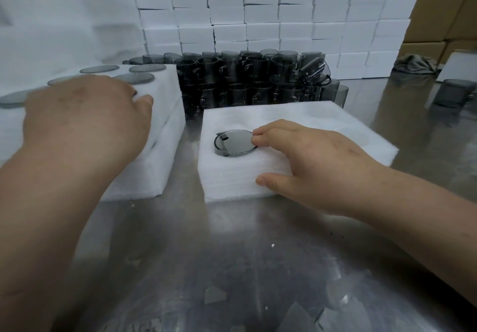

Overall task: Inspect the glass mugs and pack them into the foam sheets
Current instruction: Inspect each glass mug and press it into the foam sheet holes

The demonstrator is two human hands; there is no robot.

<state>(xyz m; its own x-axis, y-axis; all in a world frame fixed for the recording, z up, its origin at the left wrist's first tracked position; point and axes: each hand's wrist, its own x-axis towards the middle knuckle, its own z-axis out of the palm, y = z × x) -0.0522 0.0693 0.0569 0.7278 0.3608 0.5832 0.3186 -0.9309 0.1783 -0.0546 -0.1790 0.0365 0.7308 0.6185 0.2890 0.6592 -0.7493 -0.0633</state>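
Smoky grey glass mug (233,143), seated in the central white foam sheet (296,114): our right hand (312,162) presses its rim with bent fingers (256,135); we should push evenly until flush. Left hand (85,122), left of frame: fingers hidden.

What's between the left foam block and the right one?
Head view: only bare steel table between left foam block and right foam block.

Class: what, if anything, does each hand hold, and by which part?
Neither grips anything: right hand touches the mug at its edge; left hand rests on the foam block.
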